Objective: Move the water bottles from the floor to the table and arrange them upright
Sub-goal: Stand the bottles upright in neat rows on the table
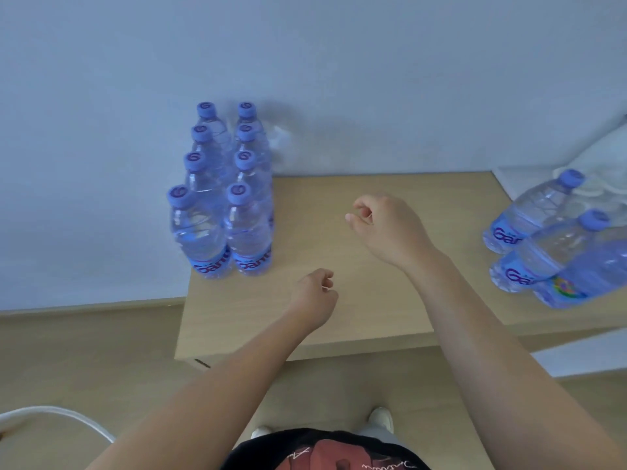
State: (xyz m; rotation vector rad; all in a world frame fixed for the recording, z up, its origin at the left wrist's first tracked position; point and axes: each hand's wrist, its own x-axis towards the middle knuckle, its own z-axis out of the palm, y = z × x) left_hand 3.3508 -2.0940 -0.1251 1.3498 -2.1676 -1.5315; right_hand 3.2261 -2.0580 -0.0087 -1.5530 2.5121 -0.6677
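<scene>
Hands, left [314, 293] and right [383, 225], hover curled, seemingly empty (bottles [220, 198] stand upright, apart, leftward) over table [339, 317].

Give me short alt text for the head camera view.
Eight capped water bottles stand upright in two rows at the left of a light wooden table. The left hand and right hand hover above it, fingers curled, holding nothing. More bottles stand at the right.
</scene>
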